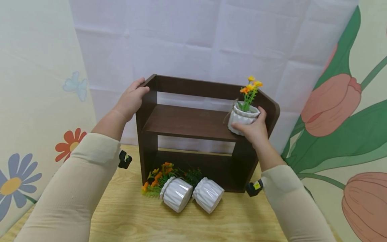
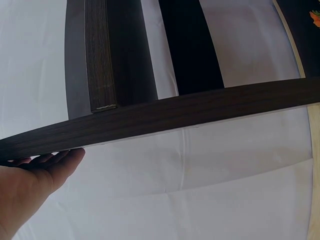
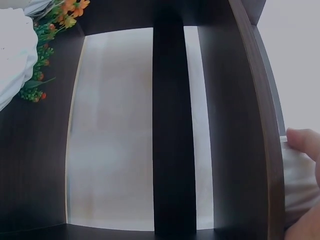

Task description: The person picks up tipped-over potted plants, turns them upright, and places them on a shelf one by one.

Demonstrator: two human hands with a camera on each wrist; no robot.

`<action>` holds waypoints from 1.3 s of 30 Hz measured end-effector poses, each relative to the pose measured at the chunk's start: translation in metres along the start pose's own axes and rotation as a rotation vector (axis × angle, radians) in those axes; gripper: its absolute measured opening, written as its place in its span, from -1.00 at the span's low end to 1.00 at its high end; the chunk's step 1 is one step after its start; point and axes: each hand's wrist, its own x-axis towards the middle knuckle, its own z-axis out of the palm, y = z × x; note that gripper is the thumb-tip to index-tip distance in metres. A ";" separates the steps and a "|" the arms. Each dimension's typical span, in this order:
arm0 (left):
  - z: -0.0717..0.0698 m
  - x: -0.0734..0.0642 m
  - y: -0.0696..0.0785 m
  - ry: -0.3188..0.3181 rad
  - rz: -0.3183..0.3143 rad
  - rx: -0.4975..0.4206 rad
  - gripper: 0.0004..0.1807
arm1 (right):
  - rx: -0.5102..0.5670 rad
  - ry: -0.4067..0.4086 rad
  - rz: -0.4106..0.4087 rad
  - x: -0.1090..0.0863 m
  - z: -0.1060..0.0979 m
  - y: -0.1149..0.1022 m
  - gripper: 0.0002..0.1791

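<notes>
My right hand (image 1: pixel 255 131) grips a white ribbed flowerpot (image 1: pixel 241 117) with orange and yellow artificial flowers, thumb at the front and fingers round its right side. The pot is upright at the right end of the upper board of a dark brown two-tier shelf (image 1: pixel 187 121); whether its base touches the board, I cannot tell. In the right wrist view, only part of that hand (image 3: pixel 306 202) and pot shows at the right edge. My left hand (image 1: pixel 128 101) rests against the outside of the shelf's left side panel (image 2: pixel 165 117), its fingers fairly straight in the left wrist view.
Two more white pots lie on their sides before the lower tier: the left pot (image 1: pixel 176 195) with orange flowers (image 1: pixel 157 178), the right pot (image 1: pixel 208 195) with greenery (image 1: pixel 193 176). The wooden table (image 1: pixel 133 215) carries everything. A white cloth (image 1: pixel 181 40) hangs behind.
</notes>
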 end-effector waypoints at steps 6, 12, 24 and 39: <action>0.000 0.000 0.000 0.000 0.004 -0.004 -0.30 | 0.000 -0.006 -0.008 0.000 0.000 0.001 0.27; 0.000 -0.001 0.001 0.000 0.002 -0.011 -0.30 | 0.004 -0.011 -0.018 0.000 0.000 0.001 0.28; 0.000 -0.003 0.002 0.002 0.002 -0.007 -0.30 | -0.022 -0.015 -0.002 -0.005 -0.003 0.001 0.40; -0.002 -0.006 0.004 0.003 0.001 -0.007 -0.30 | -0.052 -0.054 -0.012 -0.028 -0.017 -0.006 0.35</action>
